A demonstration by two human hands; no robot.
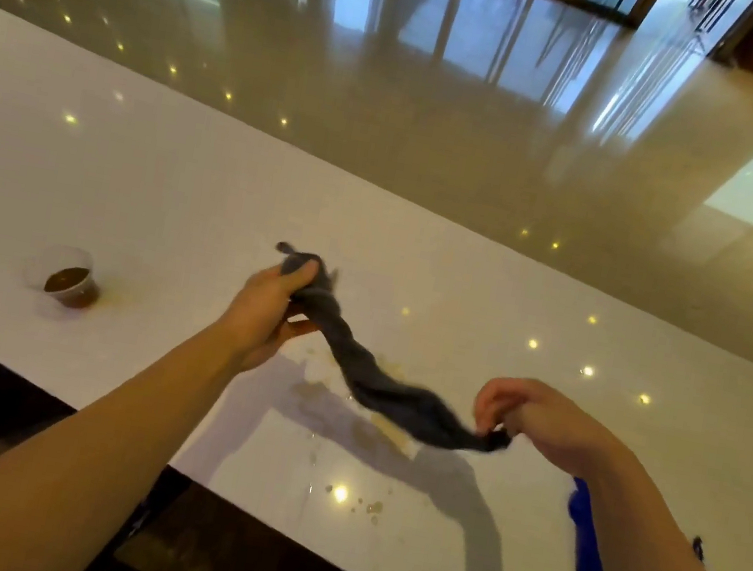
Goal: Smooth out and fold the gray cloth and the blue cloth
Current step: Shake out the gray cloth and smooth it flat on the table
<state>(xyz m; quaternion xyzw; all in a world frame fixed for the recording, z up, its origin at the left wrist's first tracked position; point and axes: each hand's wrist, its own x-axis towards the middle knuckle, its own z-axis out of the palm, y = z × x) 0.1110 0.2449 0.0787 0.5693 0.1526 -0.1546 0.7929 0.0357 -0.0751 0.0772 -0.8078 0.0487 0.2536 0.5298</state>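
Cloth of gray fabric [379, 375], bunched into a rope, hangs stretched above the white glossy countertop [153, 208]: the left hand [268, 312] grips one end, the right hand [536, 421] pinches the other. The blue cloth [585, 544] lies on the counter beneath the right forearm. Well left, a clear plastic cup [67, 278] holds brown liquid. Pale spills mark the counter under the gray cloth.

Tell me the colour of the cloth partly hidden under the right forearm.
Blue, a bright royal shade; the head view, the only one, shows it.
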